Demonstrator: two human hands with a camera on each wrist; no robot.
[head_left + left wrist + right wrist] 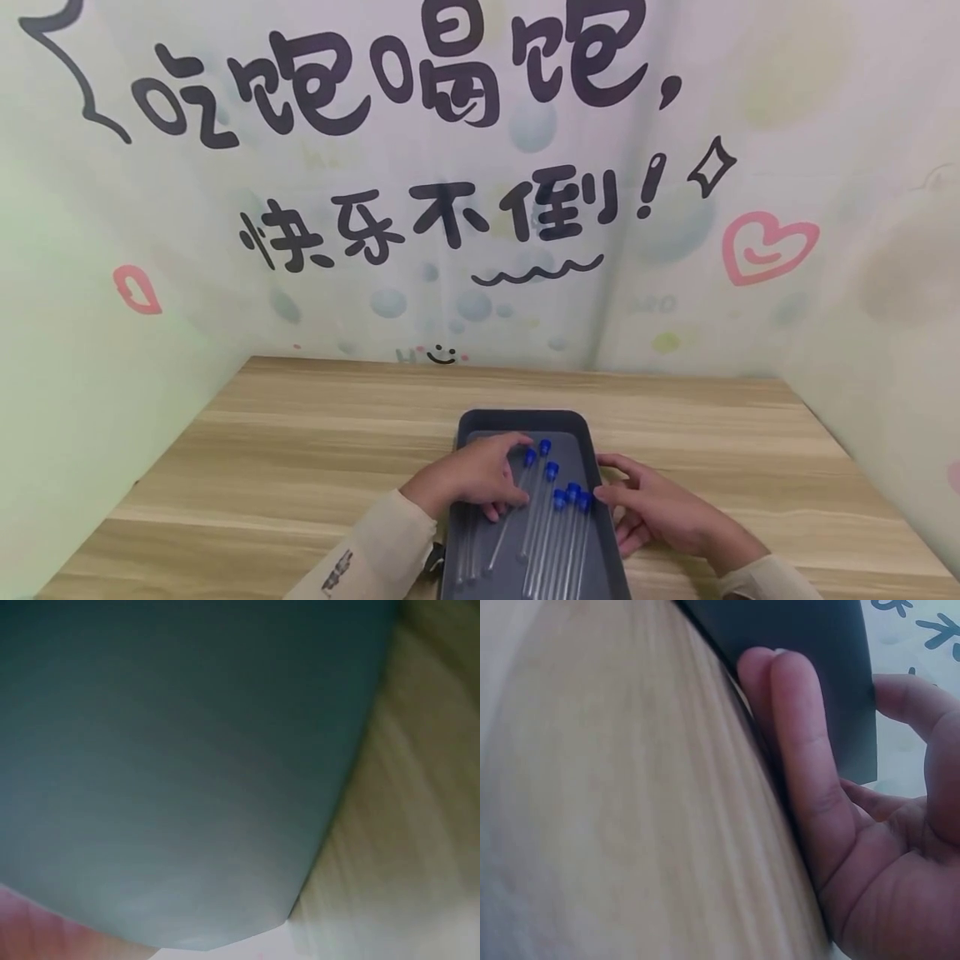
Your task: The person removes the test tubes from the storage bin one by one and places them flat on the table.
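Several clear test tubes with blue caps [552,472] lie lengthwise in a dark grey tray [525,418], caps towards the far end. My left hand [480,475] reaches over the tray's left wall, its thumb and index finger apart beside the nearest caps. It hides the upper ends of the leftmost tubes. On the tray's right side, my right hand [663,510] touches the outer wall with its fingers, the thumb at the rim. In the right wrist view, straight fingers [802,727] lie against that wall. The left wrist view shows mostly the tray's outer wall [187,787].
The tray stands on a wood-grain table [322,433]. Behind it hangs a white printed wall covering [420,250] with dark lettering, and pale walls rise at both sides. A small black object [433,558] sits by the left sleeve.
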